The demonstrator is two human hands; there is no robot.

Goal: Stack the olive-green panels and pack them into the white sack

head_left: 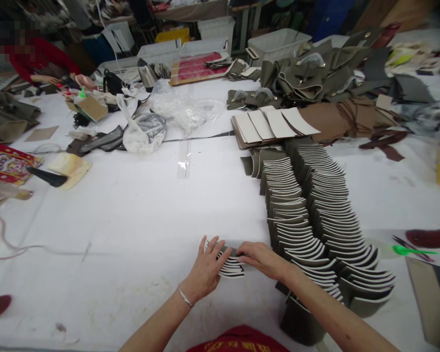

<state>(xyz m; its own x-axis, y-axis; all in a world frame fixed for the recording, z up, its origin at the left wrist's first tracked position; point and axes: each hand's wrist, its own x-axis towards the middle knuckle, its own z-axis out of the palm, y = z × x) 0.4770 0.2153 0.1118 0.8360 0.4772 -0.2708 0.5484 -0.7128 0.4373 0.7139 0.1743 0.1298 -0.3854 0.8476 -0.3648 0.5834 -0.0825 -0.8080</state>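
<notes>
A small fan of olive-grey pieces with white edges (pixel 231 269) lies on the white-covered table in front of me. They look like cut leather or leatherette panels. My left hand (pixel 206 268), with a bracelet at the wrist, rests on the fan's left side with its fingers spread. At the right end of the top olive piece (pixel 231 251), the fingers of my right hand (pixel 258 255) are closed on its edge. The fingertips partly hide that piece. Beside my right forearm run two long rows of similar curved olive panels (pixel 289 210), standing close together on edge.
Brown panels with white sheets (pixel 275 123) lie behind the rows. Olive bags (pixel 297 78) are heaped farther back. Left of centre are a clear plastic bag (pixel 144 132) and a black-handled tool on a yellowed block (pixel 69 170). A person in red sleeves (pixel 44 58) works at the far left.
</notes>
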